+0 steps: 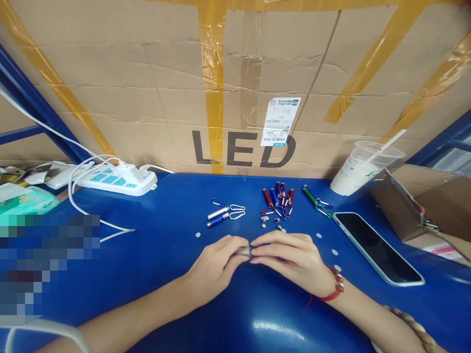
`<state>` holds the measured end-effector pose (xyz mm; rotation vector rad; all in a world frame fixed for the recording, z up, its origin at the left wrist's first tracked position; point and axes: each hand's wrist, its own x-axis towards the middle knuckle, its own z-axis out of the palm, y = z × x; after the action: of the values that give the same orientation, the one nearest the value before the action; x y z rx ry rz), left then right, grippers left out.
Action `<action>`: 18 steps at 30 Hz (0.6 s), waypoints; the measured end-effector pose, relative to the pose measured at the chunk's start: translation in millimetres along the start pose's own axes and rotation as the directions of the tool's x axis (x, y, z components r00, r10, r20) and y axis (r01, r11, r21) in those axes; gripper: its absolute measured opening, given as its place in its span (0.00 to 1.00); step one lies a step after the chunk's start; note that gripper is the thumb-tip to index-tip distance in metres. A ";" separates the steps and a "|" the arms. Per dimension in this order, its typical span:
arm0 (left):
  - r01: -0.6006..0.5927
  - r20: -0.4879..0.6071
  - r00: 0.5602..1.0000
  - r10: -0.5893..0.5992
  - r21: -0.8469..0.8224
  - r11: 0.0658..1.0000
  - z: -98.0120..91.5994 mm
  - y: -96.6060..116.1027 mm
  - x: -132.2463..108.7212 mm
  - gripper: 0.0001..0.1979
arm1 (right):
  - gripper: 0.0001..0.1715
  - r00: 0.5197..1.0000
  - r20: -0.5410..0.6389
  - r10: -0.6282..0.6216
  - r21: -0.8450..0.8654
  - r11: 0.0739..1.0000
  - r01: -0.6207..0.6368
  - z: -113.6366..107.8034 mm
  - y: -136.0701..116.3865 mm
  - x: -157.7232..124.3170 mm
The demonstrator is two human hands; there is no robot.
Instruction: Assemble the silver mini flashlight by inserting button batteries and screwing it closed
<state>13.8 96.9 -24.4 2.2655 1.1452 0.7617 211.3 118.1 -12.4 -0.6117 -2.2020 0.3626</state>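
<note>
My left hand (217, 262) is closed round a small silver tube (243, 251), which looks like a mini flashlight body; most of it is hidden by the fingers. The fingertips of my right hand (290, 257) pinch the tube's right end. Beyond my hands lie a silver mini flashlight (218, 213) and a blue mini flashlight (218, 220), with silver carabiners (237, 211) at their ends. Red, blue and purple mini flashlights (282, 192) are bunched behind my right hand. Several button cells (264, 219) sit just in front of that bunch.
A green mini flashlight (312, 195) lies beside a blue one. Right are a phone (379, 247), a cup with a straw (353, 169) and an open cardboard box (423, 196). Left is a white power strip (117, 181) with cables. A large carton (165, 88) stands behind the blue table (176, 196).
</note>
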 end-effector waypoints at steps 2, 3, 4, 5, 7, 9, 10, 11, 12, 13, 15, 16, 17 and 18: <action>0.035 0.010 0.999 -0.034 -0.047 0.998 -2.0 -1.5 1.5 0.11 | 0.10 0.998 -0.030 -0.054 -0.069 0.996 0.052 -2.1 -2.8 -1.3; 0.021 0.004 1.000 -0.020 -0.039 0.999 -3.3 -2.9 2.5 0.11 | 0.12 0.997 -0.041 -0.061 -0.088 0.994 0.057 -2.9 -4.0 -1.7; -0.020 -0.011 1.000 0.020 -0.001 1.000 -4.7 -4.9 3.7 0.12 | 0.12 0.997 -0.049 -0.058 -0.098 0.994 0.053 -3.3 -4.7 -1.7; -0.080 -0.027 0.996 0.082 0.074 0.994 -6.0 -7.6 5.0 0.12 | 0.12 0.997 -0.055 -0.052 -0.104 0.993 0.046 -3.6 -4.8 -1.5; -0.203 -0.039 0.973 0.227 0.315 0.927 -8.3 -14.7 7.6 0.12 | 0.12 0.998 -0.054 -0.023 -0.119 0.993 0.016 -3.4 -3.0 -0.6; -0.251 0.012 0.954 0.300 0.581 0.775 -9.6 -22.5 9.7 0.15 | 0.11 0.999 -0.039 0.017 -0.147 0.989 -0.023 -2.9 1.2 -0.1; -0.225 0.025 0.959 0.283 0.673 0.705 -10.1 -25.8 10.5 0.15 | 0.11 0.999 -0.024 0.037 -0.168 0.985 -0.040 -2.5 3.7 -0.1; -0.213 0.046 0.963 0.266 0.733 0.645 -10.6 -28.4 11.1 0.16 | 0.11 0.999 -0.003 0.053 -0.192 0.980 -0.052 -2.1 6.2 -0.4; -0.220 0.080 0.965 0.250 0.763 0.608 -11.3 -30.2 11.6 0.16 | 0.11 0.997 0.022 0.067 -0.218 0.974 -0.061 -1.8 8.7 -0.9; -0.225 0.107 0.968 0.229 0.774 0.592 -12.3 -31.1 12.2 0.17 | 0.11 0.996 0.049 0.080 -0.242 0.968 -0.066 -1.4 11.0 -1.4; -0.211 0.122 0.975 0.184 0.760 0.615 -15.1 -31.2 13.5 0.19 | 0.12 0.989 0.098 0.115 -0.292 0.953 -0.082 -0.7 15.1 -2.4; -0.177 0.101 0.983 0.153 0.745 0.643 -16.6 -30.5 14.4 0.19 | 0.13 0.983 0.117 0.140 -0.315 0.944 -0.097 -0.5 17.0 -2.6; -0.128 0.067 0.991 0.116 0.724 0.678 -18.1 -29.6 15.5 0.19 | 0.14 0.977 0.129 0.168 -0.338 0.934 -0.116 -0.4 18.9 -2.5; -0.076 0.031 0.997 0.075 0.695 0.715 -19.3 -28.4 16.6 0.17 | 0.15 0.971 0.137 0.195 -0.361 0.923 -0.134 -0.3 20.7 -2.2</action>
<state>-6.8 129.1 -24.1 2.9374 1.5379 0.3706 219.0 134.4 -22.8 -0.9980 -2.4081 0.1081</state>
